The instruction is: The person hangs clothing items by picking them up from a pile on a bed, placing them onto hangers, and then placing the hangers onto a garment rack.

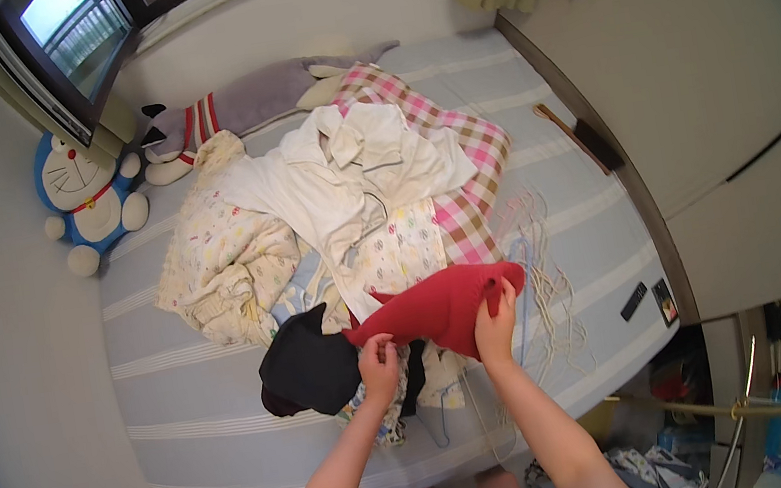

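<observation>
A red cloth garment [429, 306] is stretched between my two hands above the near part of the bed. My left hand [380, 367] pinches its lower left edge. My right hand [497, 322] grips its right end, where a fold stands up by the fingers. Left of my left hand lies a black garment [310, 364]. Beyond the red garment are white shirts [350, 167], a cream printed cloth [226, 244] and a pink and brown checked cloth [469, 135], all in a loose pile.
Several hangers [555, 296] lie tangled right of the pile. A remote control [634, 301] and a phone-like object [665, 301] rest near the bed's right edge, a brush [574, 136] farther back. Plush toys [89, 204] sit at the far left. An open window [86, 47] juts above them.
</observation>
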`<state>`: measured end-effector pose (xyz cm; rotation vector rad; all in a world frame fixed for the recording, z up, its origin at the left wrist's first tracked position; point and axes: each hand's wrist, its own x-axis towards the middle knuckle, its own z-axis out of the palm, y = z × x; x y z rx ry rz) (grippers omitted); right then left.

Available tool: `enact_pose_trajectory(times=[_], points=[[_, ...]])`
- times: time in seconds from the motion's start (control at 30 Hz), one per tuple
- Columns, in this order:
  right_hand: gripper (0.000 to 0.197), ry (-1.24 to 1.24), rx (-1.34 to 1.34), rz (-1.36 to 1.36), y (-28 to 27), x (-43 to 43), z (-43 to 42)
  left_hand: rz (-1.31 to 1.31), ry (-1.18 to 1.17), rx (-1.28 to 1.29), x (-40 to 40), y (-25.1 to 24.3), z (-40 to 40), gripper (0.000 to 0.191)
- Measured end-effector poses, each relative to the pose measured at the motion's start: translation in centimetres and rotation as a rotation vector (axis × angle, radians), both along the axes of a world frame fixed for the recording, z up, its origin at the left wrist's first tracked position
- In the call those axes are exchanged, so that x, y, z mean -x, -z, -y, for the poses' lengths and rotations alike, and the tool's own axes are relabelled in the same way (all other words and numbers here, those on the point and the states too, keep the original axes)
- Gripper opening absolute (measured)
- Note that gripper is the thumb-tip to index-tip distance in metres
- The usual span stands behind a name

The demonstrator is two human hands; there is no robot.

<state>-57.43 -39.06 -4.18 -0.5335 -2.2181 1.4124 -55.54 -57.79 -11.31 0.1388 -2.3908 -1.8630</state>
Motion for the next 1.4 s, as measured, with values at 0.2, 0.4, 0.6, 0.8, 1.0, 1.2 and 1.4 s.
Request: enact_pose_trajectory(times=[0.2,0.4,0.6,0.8,1.0,1.2,1.4], points=[[0.044,-0.389,-0.498,0.506,11.0,10.6,-2.1,-0.178,-0.034,0.438,12.6,1.4,1.2,0.026],[0.046,-0.659,-0.592,1.062,14.7,14.9,-2.5,-0.173,0.139,1.009,23.5,3.0,-0.3,0.067],[0.045,-0.634,-0.612,1.065,18.8,16.7,-3.1,-0.036,0.295,1.259,31.0,6.8,-2.8,0.084],[0.040,-0.596,-0.586,0.979,19.6,17.1,-2.8,-0.067,0.208,1.304,32.7,10.5,-2.0,0.044],[0.039,-0.564,-0.495,0.962,18.7,17.1,-3.1,0.014,0.371,1.159,27.9,4.5,-0.6,0.022],[0.039,-0.493,-0.494,0.806,18.5,13.3,-2.8,0.194,0.516,1.056,13.4,4.7,3.5,0.016],[0.041,-0.500,-0.563,0.733,16.2,3.6,-3.8,0.543,0.549,0.896,-2.9,4.1,3.3,0.021]])
